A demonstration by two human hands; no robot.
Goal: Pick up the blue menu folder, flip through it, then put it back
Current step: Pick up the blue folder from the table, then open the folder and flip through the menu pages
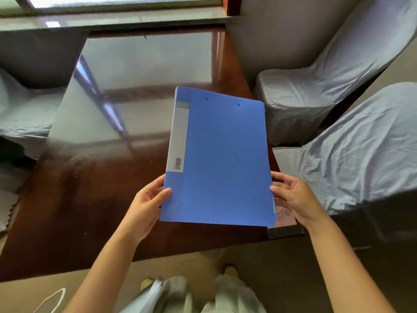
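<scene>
Glossy dark wooden desk seen below window. Two cloth-covered chairs placed right. Pink card laid near desk edge.

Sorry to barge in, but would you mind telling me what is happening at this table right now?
A person is holding a closed blue menu folder over a glossy wooden table, one hand on each side near its lower end. The left hand grips the spine edge with the thumb on the cover, and the right hand holds the opposite edge. The folder has not been opened. A pink card lies on the table beneath its right corner, and fabric-covered chairs stand to the right.
</scene>
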